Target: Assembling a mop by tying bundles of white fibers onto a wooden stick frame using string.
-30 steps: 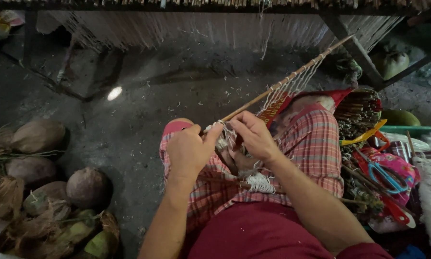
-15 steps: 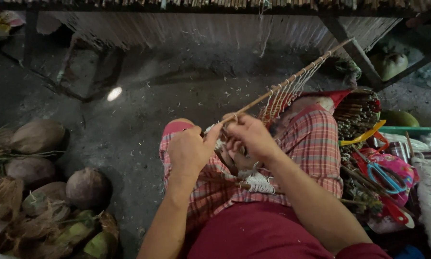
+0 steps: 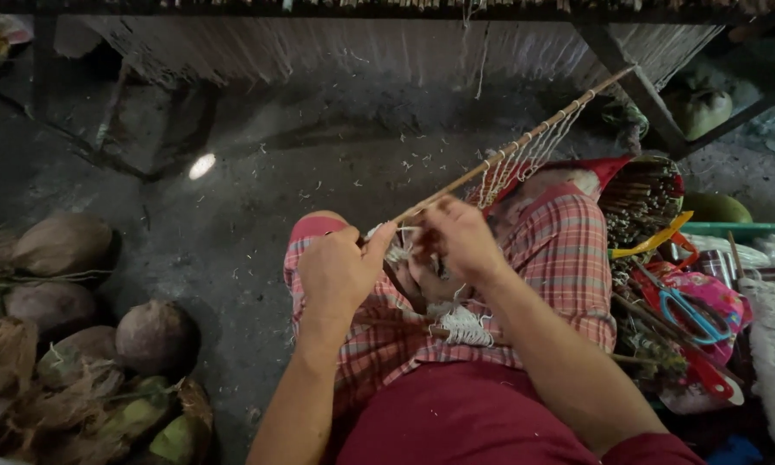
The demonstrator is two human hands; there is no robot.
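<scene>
A long thin bamboo stick [image 3: 525,145] slants from my lap up to the right, strung with a row of white string loops [image 3: 525,164]. My left hand [image 3: 340,271] pinches the stick's near end between thumb and fingers. Beside it, my right hand [image 3: 460,237] has its fingers closed on the white string at the stick. A small bundle of white string [image 3: 466,327] lies on my red checked cloth [image 3: 568,258] below the hands.
Several brown coconuts [image 3: 60,301] and husks are piled at the lower left. At the right are a basket of sticks [image 3: 641,202], blue-handled scissors [image 3: 689,314] and coloured tools. A frame hung with pale fibres [image 3: 387,43] spans the top. Grey dirt floor [image 3: 258,198] lies ahead.
Both hands have shifted slightly on the stick and string; my right hand has moved a little up along the stick. The stick stays slanted the same way.
</scene>
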